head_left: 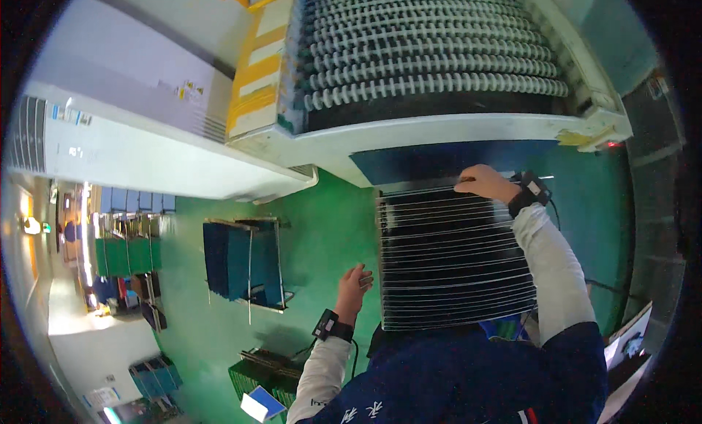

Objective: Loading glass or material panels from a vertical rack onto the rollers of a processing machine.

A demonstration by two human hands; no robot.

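Observation:
In front of me stands a rack [453,267] with many thin, light wires running across it and dark gaps between them. My right hand [486,182] is over its far edge, with the fingers bent together in a pinch. What they pinch, if anything, is hidden. A flat dark blue panel [424,162] shows just beyond that edge, below the front of the roller conveyor. My left hand [355,281] is off the rack's left side, its fingers loosely curled and apart, holding nothing visible. Each wrist wears a black strap with a small box.
Beyond the rack is a conveyor [439,128] with rows of white roller discs. A white cabinet [168,149] runs along the left. Racks of blue panels [241,259] and green panels [256,380] stand on the green floor at left. A screen [630,343] is at lower right.

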